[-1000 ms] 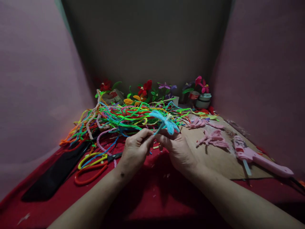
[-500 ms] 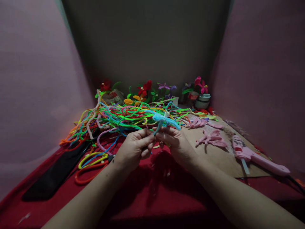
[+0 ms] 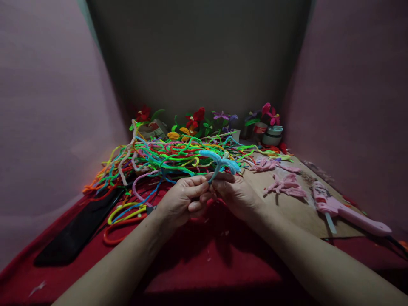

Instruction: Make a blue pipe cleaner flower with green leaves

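A light-blue pipe cleaner flower [image 3: 219,160] stands up between my two hands, its petals spread and a pale centre at the top. Thumb and fingers of my left hand [image 3: 188,196] pinch the base of its stem. My right hand [image 3: 234,193] closes on the same stem from the other side, just under the petals. The fingertips of both hands nearly meet, and the stem's lower end is hidden by them. Right behind the flower lies a heap of coloured pipe cleaners [image 3: 165,155].
Scissors [image 3: 123,219] with yellow and red handles and a black phone [image 3: 76,231] lie at left. On the cardboard [image 3: 261,212] at right are pink pipe cleaner pieces [image 3: 286,185] and a pink glue gun [image 3: 353,216]. Finished flowers [image 3: 193,121] and a lidded jar [image 3: 273,136] stand behind.
The blue flower has turned in my fingers: its petals now spread differently, and more of its stem shows upright. Both hands stay close together. The whole view has shifted slightly.
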